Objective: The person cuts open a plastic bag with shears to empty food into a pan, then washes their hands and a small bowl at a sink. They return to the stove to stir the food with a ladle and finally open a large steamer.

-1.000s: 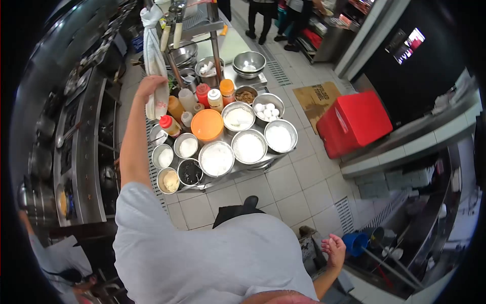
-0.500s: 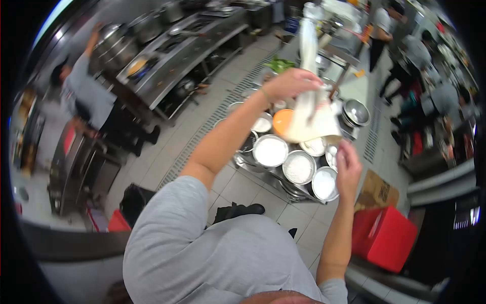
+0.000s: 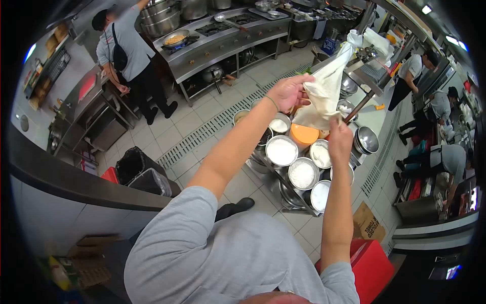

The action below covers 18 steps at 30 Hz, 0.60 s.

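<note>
A long cream-white cloth [image 3: 326, 91] hangs slantwise from a bunched upper end near the metal shelf post. My left hand [image 3: 292, 92], with a thin band at its wrist, pinches the cloth's left edge between bent fingers. Lower on the right, my right hand [image 3: 339, 136] is closed around the cloth's bottom corner. Below the cloth is an orange container [image 3: 304, 134], partly covered by it. Around that stand several round metal containers of white contents, including a white-filled pot [image 3: 282, 150] and one with a coarser white powder [image 3: 303, 173].
Metal bowls [image 3: 366, 139] sit at the cart's right side. A lined black bin [image 3: 134, 164] stands left, a red box [image 3: 372, 271] at lower right. One co-worker [image 3: 126, 48] stands by the stove [image 3: 217, 48]; others work at the right. A floor drain [image 3: 212, 126] runs behind.
My right hand has risen from beside the pots to grip the cloth's lower corner, and the cloth has narrowed. My left hand stays at its edge. The camera view has shifted.
</note>
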{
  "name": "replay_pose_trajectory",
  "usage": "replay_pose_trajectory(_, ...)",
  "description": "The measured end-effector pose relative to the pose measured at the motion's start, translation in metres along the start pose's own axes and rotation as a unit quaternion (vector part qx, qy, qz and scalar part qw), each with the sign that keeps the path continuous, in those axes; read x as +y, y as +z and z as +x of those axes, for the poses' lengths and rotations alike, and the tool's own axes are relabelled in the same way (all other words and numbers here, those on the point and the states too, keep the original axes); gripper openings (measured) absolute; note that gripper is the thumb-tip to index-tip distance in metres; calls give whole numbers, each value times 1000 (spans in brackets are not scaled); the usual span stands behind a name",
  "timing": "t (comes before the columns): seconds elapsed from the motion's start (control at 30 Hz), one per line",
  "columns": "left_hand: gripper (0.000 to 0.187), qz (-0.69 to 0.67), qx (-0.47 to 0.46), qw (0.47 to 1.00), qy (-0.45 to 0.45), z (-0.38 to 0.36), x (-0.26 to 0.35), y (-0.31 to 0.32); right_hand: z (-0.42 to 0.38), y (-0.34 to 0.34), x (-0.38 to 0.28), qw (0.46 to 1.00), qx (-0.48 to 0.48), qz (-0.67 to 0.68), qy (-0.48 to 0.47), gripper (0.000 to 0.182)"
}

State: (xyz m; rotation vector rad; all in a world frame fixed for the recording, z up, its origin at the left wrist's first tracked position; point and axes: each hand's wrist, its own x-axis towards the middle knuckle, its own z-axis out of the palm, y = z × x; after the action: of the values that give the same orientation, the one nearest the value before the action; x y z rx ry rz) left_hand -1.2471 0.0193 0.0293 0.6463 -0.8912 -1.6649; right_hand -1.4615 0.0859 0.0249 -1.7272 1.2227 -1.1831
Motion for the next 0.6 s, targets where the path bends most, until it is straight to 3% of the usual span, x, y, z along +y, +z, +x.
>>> replay_pose_trajectory(0.03, 47, -37, 21, 999, 8, 2, -1, -4, -6, 3, -6, 994, 10, -91, -58, 36)
replay_pose_trajectory(0.07, 40, -125, -78, 987, -61, 7, -14, 2, -7, 6, -11, 994, -24, -63, -86, 32)
replay_pose_trajectory(0.13, 34, -58, -21, 995, -76, -5, -30, 32, -1, 13, -18, 985, -99, -2, -142, 26)
replay_pose_trajectory(0.17, 31, -39, -8, 996, -77, -10, -37, 45, 5, 15, -19, 991, -57, 93, -75, 20)
replay_pose_trajectory(0.2, 30, -51, -29, 996, -66, -14, -42, 50, 14, 14, -9, 956, -99, 276, -14, 20)
replay_pose_trajectory(0.27, 28, 159, -24, 987, -30, -20, -40, 36, 14, 6, -7, 988, -114, 99, 21, 22)
replay_pose_trajectory(0.3, 28, 269, -47, 962, 1, -25, -40, 17, 2, 8, -9, 991, -124, -9, -39, 26)
replay_pose_trajectory(0.33, 28, 375, -72, 924, 33, -33, -34, -1, -15, 12, -12, 979, -130, -119, -98, 30)
replay_pose_trajectory(0.4, 35, 566, -91, 817, 70, -70, -11, -32, -47, 20, -25, 967, -102, -195, -124, 38)
replay_pose_trajectory(0.47, 43, 452, -49, 890, -33, -108, 2, -77, -65, 43, -34, 988, -102, -77, -87, 42)
replay_pose_trajectory(0.6, 47, 357, 29, 929, -91, -172, 22, -206, -40, 128, -28, 984, -159, 81, 5, 35)
